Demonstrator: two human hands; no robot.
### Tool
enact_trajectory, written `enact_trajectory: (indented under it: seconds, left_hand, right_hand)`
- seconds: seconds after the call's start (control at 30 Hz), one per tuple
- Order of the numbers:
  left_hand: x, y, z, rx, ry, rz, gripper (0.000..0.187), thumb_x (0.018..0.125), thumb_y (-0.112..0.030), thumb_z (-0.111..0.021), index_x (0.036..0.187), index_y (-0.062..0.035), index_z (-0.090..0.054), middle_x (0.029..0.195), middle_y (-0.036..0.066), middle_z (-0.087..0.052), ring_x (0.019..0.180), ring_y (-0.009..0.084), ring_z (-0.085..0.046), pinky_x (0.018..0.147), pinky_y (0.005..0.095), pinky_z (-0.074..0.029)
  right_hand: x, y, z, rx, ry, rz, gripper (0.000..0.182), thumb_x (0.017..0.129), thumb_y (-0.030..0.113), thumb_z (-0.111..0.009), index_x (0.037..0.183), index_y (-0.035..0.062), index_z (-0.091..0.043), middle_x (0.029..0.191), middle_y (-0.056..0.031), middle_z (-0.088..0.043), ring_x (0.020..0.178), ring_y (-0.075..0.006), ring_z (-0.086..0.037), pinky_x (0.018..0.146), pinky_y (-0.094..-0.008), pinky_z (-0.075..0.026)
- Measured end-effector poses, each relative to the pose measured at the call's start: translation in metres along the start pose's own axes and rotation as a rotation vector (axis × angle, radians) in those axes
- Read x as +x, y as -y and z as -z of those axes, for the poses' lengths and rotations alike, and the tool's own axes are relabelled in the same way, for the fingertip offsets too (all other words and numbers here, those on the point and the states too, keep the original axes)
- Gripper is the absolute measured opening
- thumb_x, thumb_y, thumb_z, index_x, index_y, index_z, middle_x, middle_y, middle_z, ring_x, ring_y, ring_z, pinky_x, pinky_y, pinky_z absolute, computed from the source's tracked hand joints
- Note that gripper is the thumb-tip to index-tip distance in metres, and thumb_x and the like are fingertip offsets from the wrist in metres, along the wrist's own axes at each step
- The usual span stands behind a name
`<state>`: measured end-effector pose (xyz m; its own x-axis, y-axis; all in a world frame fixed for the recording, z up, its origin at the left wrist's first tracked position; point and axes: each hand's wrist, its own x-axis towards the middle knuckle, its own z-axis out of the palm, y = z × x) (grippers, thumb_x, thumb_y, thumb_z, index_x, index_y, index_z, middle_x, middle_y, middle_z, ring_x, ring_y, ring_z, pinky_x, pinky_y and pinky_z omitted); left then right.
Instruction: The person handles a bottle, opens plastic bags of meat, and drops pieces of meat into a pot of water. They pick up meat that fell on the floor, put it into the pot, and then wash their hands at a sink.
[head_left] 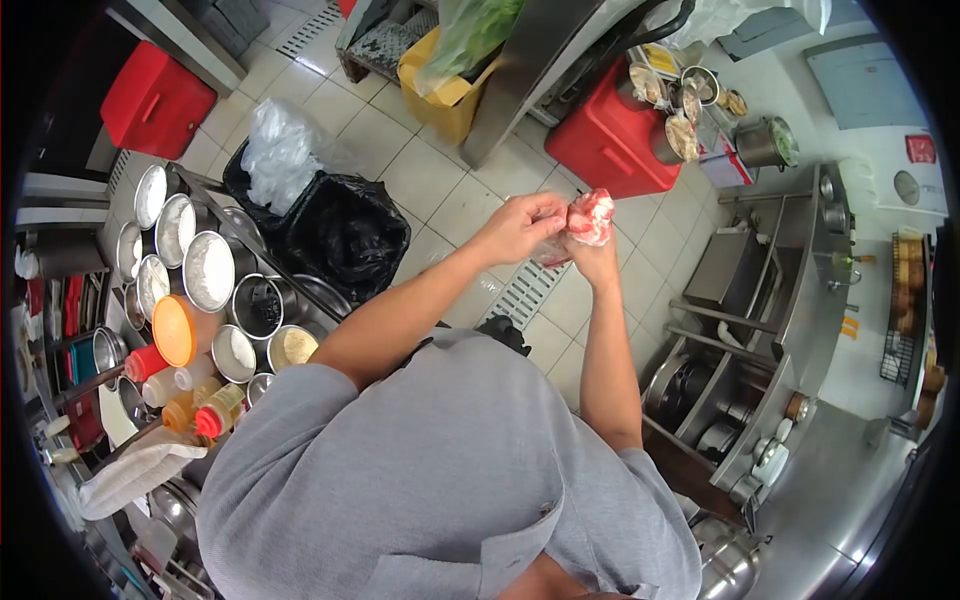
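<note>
Both arms reach forward over the tiled floor. My right hand [597, 260] is wrapped round a red-and-white bundle [591, 217], which looks like a bag with red marks or contents. Close beside it on the left, my left hand [515, 232] has its fingers curled and pressed together; what they pinch is too small to tell. Thin clear plastic [551, 252] shows between the two hands, below the fingers.
Metal pots of powders [208, 272] and squeeze bottles [220, 410] stand at the left. Beyond them is a black-lined bin [350, 235]. A red cooler [612, 140] and a yellow crate [448, 88] are ahead. Steel shelves [735, 345] line the right.
</note>
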<state>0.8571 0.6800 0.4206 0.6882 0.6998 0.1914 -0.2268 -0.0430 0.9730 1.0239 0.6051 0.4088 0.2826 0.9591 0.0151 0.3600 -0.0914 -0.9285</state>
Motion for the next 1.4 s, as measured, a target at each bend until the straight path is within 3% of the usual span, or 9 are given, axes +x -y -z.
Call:
enact_trajectory:
  seconds: [0.3, 0.57, 0.83, 0.97, 1.1, 1.2, 1.3, 1.33, 1.4]
  left_hand:
    - [-0.015, -0.044, 0.019, -0.331, -0.425, 0.084, 0.004, 0.093, -0.015, -0.055, 0.093, -0.0114, -0.052, 0.081, -0.002, -0.051, 0.059, 0.0056, -0.040, 0.055, 0.0198, -0.035]
    - [-0.057, 0.000, 0.196, -0.274, -1.343, -0.153, 0.005, 0.083, -0.011, -0.047, 0.085, -0.0074, -0.050, 0.074, 0.003, -0.053, 0.056, 0.0084, -0.038, 0.048, 0.0251, -0.031]
    - [-0.089, 0.063, 0.417, 0.108, -1.738, -0.162, 0.015, 0.081, -0.014, -0.047, 0.077, -0.0022, -0.055, 0.066, 0.004, -0.053, 0.059, 0.0130, -0.048, 0.055, 0.0279, -0.039]
    - [-0.128, 0.153, 0.518, 0.427, -2.002, -0.056, 0.021, 0.077, -0.017, -0.053, 0.075, 0.0026, -0.060, 0.077, 0.015, -0.062, 0.075, 0.0277, -0.059, 0.073, 0.0351, -0.047]
    - [-0.183, 0.246, 0.509, 1.135, -1.700, 0.952, 0.085, 0.069, -0.047, -0.070, 0.125, 0.0086, -0.040, 0.127, 0.028, -0.047, 0.117, 0.0412, -0.048, 0.096, 0.0490, -0.041]
    - [-0.198, 0.264, 0.409, 0.777, -1.192, 1.085, 0.114, 0.059, -0.067, -0.070, 0.140, 0.0003, -0.028, 0.136, 0.029, -0.038, 0.127, 0.0408, -0.038, 0.102, 0.0498, -0.036]
    - [-0.205, 0.279, 0.303, 0.546, -0.472, 1.593, 0.156, 0.035, -0.076, -0.076, 0.146, -0.0120, 0.013, 0.150, 0.029, 0.003, 0.141, 0.0397, -0.006, 0.115, 0.0430, -0.014]
    - [-0.235, 0.322, 0.278, 0.663, -0.376, 1.639, 0.154, 0.038, -0.069, -0.081, 0.146, -0.0154, 0.016, 0.150, 0.028, 0.008, 0.140, 0.0397, -0.010, 0.114, 0.0429, -0.019]
    - [-0.245, 0.335, 0.251, 0.639, -0.344, 1.732, 0.131, 0.059, -0.045, -0.084, 0.147, -0.0182, 0.008, 0.146, 0.028, -0.024, 0.131, 0.0393, -0.035, 0.106, 0.0431, -0.036]
  right_hand:
    - [-0.007, -0.076, 0.079, 0.790, -0.160, 0.015, 0.035, 0.075, -0.010, -0.064, 0.101, 0.0088, -0.051, 0.092, -0.0036, -0.053, 0.085, -0.0159, -0.056, 0.069, -0.0298, -0.048]
    - [-0.009, -0.164, 0.120, 0.115, -0.121, -0.186, 0.044, 0.072, 0.000, -0.067, 0.111, 0.0055, -0.049, 0.100, -0.0035, -0.053, 0.091, -0.0151, -0.053, 0.079, -0.0292, -0.047]
    - [-0.030, -0.159, 0.076, -0.130, -0.006, -0.212, 0.043, 0.065, -0.002, -0.062, 0.101, 0.0084, -0.041, 0.096, -0.0042, -0.040, 0.085, -0.0164, -0.043, 0.079, -0.0308, -0.041]
    - [-0.019, -0.167, 0.052, -0.342, 0.117, -0.199, 0.026, 0.068, 0.007, -0.064, 0.087, 0.0064, -0.045, 0.095, -0.0047, -0.040, 0.088, -0.0183, -0.043, 0.082, -0.0330, -0.039]
    - [0.006, -0.158, 0.020, -0.218, 0.053, -0.356, 0.023, 0.071, 0.010, -0.066, 0.083, 0.0054, -0.047, 0.096, -0.0047, -0.040, 0.089, -0.0181, -0.042, 0.083, -0.0334, -0.038]
    - [0.052, -0.129, -0.012, -0.294, 0.084, -0.101, 0.030, 0.072, 0.001, -0.073, 0.085, 0.0043, -0.046, 0.095, -0.0040, -0.037, 0.090, -0.0157, -0.045, 0.084, -0.0321, -0.043]
    - [0.107, -0.088, -0.063, 0.399, -0.144, -0.173, 0.045, 0.071, -0.016, -0.065, 0.101, 0.0079, -0.043, 0.093, -0.0041, -0.049, 0.092, -0.0211, -0.059, 0.096, -0.0486, -0.046]
    - [0.124, -0.078, -0.067, 0.497, -0.088, -0.317, 0.043, 0.074, -0.014, -0.064, 0.104, 0.0105, -0.046, 0.093, -0.0057, -0.055, 0.093, -0.0225, -0.059, 0.099, -0.0492, -0.042]
    - [0.154, -0.062, -0.085, 0.643, -0.030, -0.268, 0.042, 0.075, -0.012, -0.063, 0.106, 0.0117, -0.048, 0.095, -0.0062, -0.057, 0.097, -0.0239, -0.058, 0.101, -0.0490, -0.041]
